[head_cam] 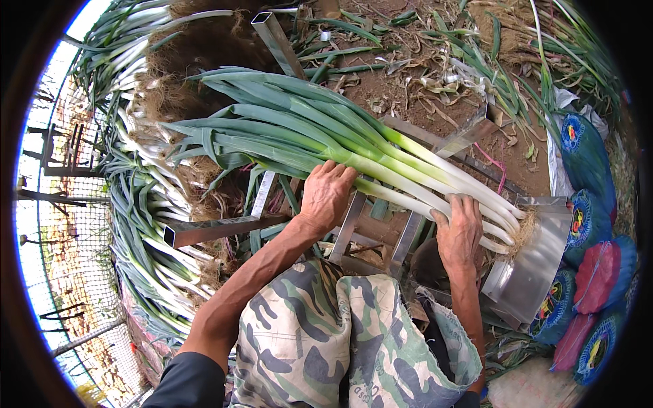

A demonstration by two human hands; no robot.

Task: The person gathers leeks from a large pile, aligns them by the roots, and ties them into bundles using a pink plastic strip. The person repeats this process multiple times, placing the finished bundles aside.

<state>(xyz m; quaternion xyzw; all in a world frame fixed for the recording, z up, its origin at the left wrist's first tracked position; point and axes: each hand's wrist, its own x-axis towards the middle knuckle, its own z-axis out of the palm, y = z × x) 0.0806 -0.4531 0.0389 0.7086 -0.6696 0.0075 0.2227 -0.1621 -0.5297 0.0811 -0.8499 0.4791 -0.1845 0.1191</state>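
Note:
A bundle of large green onions [408, 173] lies slantwise across a metal frame, its green leaves to the upper left and its white stalks to the lower right. The roots [524, 232] rest against a sheet-metal end plate [530, 275]. My left hand [329, 188] grips the lower edge of the bundle where green turns to white, its fingers curled over a stalk. Over the white stalks nearer the roots lies my right hand [460, 224], fingers bent on them and thumb at the near side. The undersides of both hands are hidden.
Piles of green onions [153, 214] stand along the left, roots inward. Square metal tubes [219, 230] jut out at left and top [278, 43]. Loose leaves and brown soil [387, 97] lie beyond the frame. Rolls of blue and red netting [586, 148] are stacked at right.

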